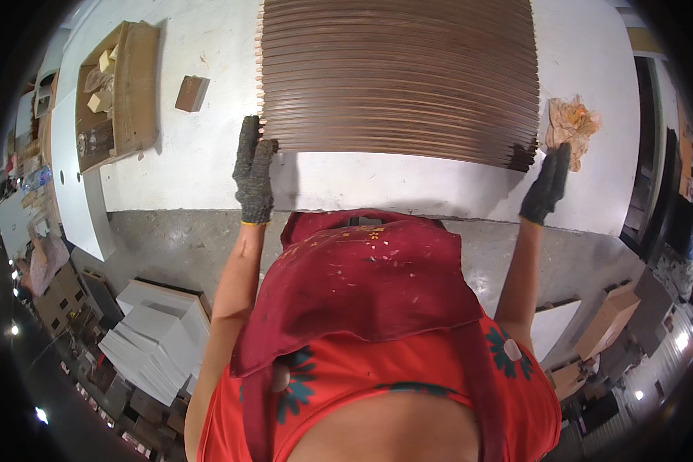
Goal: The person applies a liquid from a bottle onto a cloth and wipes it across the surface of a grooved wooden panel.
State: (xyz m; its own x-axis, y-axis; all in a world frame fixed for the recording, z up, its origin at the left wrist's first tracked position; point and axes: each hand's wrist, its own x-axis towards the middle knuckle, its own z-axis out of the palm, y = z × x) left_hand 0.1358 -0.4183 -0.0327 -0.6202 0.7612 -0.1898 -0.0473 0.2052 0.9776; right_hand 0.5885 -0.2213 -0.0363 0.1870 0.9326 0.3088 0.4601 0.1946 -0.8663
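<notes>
A broad set of dark brown wooden strips (400, 85) lies side by side on the white worktop (408, 177). My left hand (254, 173), in a dark knitted glove, is at the near left corner of the strips. Its fingers are stretched out along their left ends, and the thumb side seems to touch the nearest strip. On the other side, my right hand (545, 185), gloved alike, has its fingers extended beside the near right corner. Its fingertips reach the lower edge of a crumpled orange-stained cloth or paper (571, 127). Neither hand holds anything.
A cardboard box (137, 85) with pale blocks stands at the far left. Near it lies a small brown block (191, 93). White panels (152, 339) are stacked on the floor at the lower left, and a cardboard carton (608, 319) stands at the lower right.
</notes>
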